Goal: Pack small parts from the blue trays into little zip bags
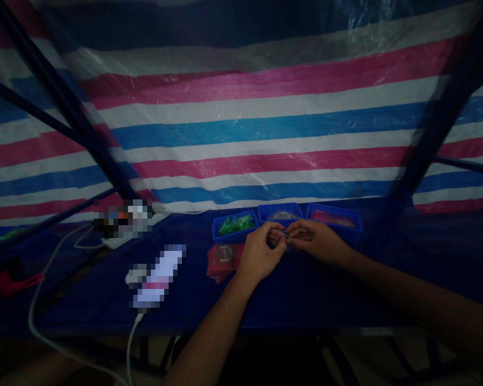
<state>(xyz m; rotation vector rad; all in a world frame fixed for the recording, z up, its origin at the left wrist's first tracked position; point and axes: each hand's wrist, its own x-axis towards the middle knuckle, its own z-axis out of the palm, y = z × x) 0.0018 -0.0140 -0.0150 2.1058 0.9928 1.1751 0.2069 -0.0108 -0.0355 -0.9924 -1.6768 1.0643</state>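
Head view: the left hand [262, 249] and right hand [317, 240] meet over the table [306, 300], fingers drawn narrow around a small item [287, 242], too dim to identify, near the middle bin [279, 207]. Red packets [222, 258] lie beside the left hand, before a bin of green pieces [236, 224].

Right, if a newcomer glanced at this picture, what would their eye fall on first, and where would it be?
Probably the striped sheet in red, white and blue, filling the background. Next, the left hand and right hand meet in front of three blue trays, at a small item too dim to identify. The pale, pixelated shape on the table, left of the hands, stands out too.
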